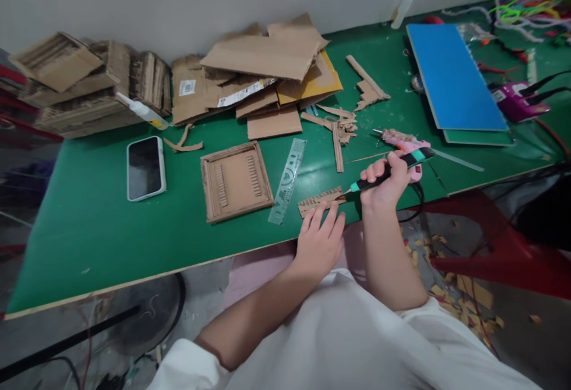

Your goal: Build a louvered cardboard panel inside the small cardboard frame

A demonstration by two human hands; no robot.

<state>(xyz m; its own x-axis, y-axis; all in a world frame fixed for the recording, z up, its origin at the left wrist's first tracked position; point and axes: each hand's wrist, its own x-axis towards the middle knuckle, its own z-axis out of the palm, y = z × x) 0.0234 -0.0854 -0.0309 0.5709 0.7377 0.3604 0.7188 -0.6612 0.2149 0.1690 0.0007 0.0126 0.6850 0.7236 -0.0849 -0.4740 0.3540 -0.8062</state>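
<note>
My right hand (387, 183) is wrapped around a black and teal craft knife (372, 182). The knife's tip meets the right end of a small corrugated cardboard strip (319, 201) at the table's front edge. On the strip's near side lie the spread fingertips of my left hand (320, 238), pressing it flat. To the left is a clear plastic ruler (288, 182) with cut-out shapes. Beyond that sits a shallow square cardboard tray (238, 208) with two ridged strips inside. Just behind my right hand rests a pink glue gun (401, 139), partly hidden.
A phone (145, 169) lies on the green table (93, 217). Behind it are stacked cardboard boxes (84, 101), a glue bottle (145, 112) and cardboard sheets (263, 54). Cardboard scraps (343, 125) lie mid-table. A blue board (459, 78) and a purple device (520, 101) are at right.
</note>
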